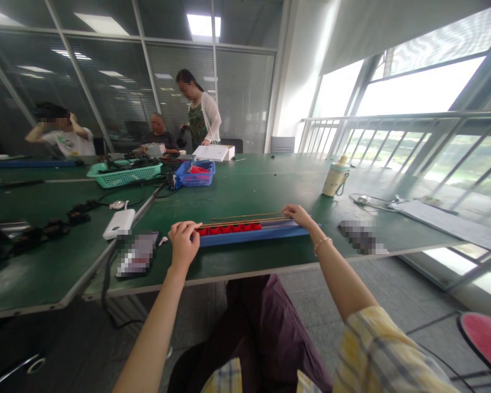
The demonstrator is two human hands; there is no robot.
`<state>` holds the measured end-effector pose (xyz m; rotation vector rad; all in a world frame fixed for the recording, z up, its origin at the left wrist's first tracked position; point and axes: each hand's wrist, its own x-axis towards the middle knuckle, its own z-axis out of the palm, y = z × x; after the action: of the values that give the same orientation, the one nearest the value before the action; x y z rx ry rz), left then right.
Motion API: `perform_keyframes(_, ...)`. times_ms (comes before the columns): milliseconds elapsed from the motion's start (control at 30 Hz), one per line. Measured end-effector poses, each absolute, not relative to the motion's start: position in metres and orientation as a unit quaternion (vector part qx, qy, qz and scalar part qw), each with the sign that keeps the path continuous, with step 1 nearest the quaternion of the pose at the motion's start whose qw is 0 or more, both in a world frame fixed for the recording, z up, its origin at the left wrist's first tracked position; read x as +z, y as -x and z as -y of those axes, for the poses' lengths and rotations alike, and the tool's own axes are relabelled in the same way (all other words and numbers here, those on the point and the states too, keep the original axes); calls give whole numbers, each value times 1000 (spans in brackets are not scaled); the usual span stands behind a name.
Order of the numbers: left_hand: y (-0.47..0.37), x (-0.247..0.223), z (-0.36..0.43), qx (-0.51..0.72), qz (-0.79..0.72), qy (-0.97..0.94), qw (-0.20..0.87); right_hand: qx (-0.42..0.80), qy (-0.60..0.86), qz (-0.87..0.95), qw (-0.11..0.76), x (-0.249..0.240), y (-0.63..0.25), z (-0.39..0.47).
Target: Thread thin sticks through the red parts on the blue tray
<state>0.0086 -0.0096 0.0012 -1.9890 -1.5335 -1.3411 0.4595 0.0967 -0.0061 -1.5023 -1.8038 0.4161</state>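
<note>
Thin sticks [270,219] pinched by right hand [297,214]; left hand [184,237] curled at blue tray [245,238] (exact hold can't be told). Sticks best kept level, both ends steadied.

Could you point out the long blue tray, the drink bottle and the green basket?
Long blue tray [249,238]: head view, front wall.
Drink bottle [334,180]: head view, middle of its body.
Green basket [126,178]: head view, front wall.

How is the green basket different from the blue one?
The green basket looks wider than the blue basket. The green basket has black cables in it, but the blue basket has something red inside. Both have little holes in their sides.
</note>
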Motion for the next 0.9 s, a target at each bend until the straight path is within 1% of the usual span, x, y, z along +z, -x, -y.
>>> perform_keyframes(133, -8, 1, 10, -468, 529, 693, 147, 151, 584, 719, 345, -3, -459, -97)
perform_keyframes(200, -8, 1, 10, -466, 530, 693, 147, 135, 604, 724, 304, -2, -459, -98)
perform_keyframes(333, -8, 0, 9, -465, 531, 692, 149, 103, 662, 716, 195, -1, -458, -99)
perform_keyframes(400, -8, 0, 8, -465, 530, 693, 150, 93, 673, 715, 163, -1, -457, -100)
perform_keyframes(733, -8, 2, 11, -462, 535, 693, 142, 89, 687, 707, 143, -2, -457, -105)
perform_keyframes(900, -7, 0, 9, -464, 532, 694, 144, 94, 682, 711, 146, -4, -457, -105)
